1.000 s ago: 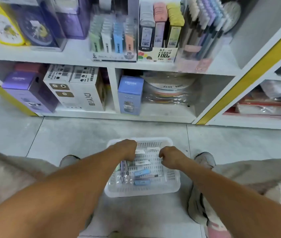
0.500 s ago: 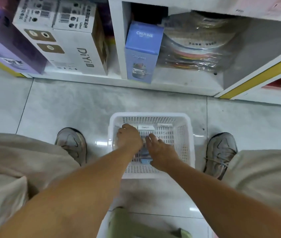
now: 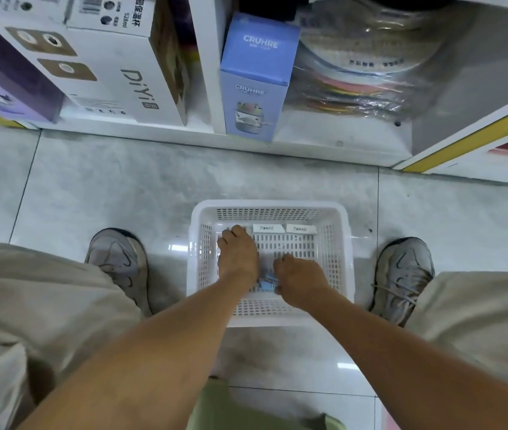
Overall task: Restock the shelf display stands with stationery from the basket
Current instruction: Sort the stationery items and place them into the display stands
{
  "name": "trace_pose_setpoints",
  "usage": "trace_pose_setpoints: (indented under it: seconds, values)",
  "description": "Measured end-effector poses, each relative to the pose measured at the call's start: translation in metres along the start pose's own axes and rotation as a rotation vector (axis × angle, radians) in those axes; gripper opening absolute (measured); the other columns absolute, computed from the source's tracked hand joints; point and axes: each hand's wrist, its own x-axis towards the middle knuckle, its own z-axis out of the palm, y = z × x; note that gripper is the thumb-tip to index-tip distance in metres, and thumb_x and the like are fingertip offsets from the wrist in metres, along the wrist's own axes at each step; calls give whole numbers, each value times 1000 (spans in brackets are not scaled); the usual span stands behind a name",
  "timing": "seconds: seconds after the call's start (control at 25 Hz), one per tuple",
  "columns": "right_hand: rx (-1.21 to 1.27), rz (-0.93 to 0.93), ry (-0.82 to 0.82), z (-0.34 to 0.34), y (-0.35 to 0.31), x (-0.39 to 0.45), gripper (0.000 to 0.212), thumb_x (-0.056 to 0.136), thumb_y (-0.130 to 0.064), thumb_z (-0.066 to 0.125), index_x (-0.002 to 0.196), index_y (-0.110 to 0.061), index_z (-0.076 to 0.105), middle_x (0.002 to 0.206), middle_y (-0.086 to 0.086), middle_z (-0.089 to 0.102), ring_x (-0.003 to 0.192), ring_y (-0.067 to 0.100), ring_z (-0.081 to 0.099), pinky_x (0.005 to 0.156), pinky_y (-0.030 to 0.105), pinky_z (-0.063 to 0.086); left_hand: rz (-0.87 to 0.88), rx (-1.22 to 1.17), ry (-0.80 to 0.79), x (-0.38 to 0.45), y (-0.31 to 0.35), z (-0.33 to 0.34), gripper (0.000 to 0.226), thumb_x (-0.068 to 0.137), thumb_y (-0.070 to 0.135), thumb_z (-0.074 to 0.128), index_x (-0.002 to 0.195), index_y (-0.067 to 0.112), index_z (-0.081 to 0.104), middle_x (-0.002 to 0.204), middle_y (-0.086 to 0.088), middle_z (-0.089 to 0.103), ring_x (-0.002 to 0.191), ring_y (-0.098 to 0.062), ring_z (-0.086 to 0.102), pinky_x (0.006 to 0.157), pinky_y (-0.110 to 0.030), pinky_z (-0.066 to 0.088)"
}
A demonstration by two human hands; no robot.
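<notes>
Stationery (image 3: 267, 285) lay low in the white basket (image 3: 345, 243) at frame centre; both hands had closed inward since a moment earlier, left hand (image 3: 238, 254) and right hand (image 3: 299, 279) curled, gathering items for restocking.

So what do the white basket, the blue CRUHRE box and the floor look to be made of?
White basket: apparently moulded plastic, slightly glossy; its walls and base are slotted grids with a rounded rim.
Blue CRUHRE box: probably printed cardboard, matte; it has sharp folded edges and flat panels.
Floor: seemingly polished grey tile, stone or ceramic; it shows grout lines, marbling and light glints.
</notes>
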Motion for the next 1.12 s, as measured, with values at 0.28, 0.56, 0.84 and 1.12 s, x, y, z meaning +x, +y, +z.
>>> trace_pose_setpoints:
  seconds: [0.28,0.56,0.84,1.12]
  values:
    - [53,-109,-55,3,1,2,19,91,-13,59,109,-10,64,107,8,65,95,29,67,77,35,52,100,-18,-39,2,-20,-1,41,88,2,57,127,1,43,123,-17,47,112,-30,47,96,-39,48]
    - [524,139,15,-51,51,6,34,89,-24,68,63,-17,48,66,-1,52,58,11,49,58,27,42,161,-539,-263,0,-28,-46,20,90,14,62,108,8,56,92,-6,66,71,-18,64,58,-27,49]
    - [1412,128,21,-135,63,-41,18,85,-14,77,85,2,69,62,10,52,47,12,39,43,22,31,229,-1030,-522,-28,12,-125,15,97,11,59,106,-1,58,90,-17,75,58,-18,55,44,-25,40]
    - [1572,-5,174,-225,61,-112,7,88,-10,72,86,-4,72,66,11,60,49,10,36,42,21,24,404,-1105,-553,-81,55,-226,5,97,8,58,97,5,62,69,-8,63,52,-13,50,44,-23,37]
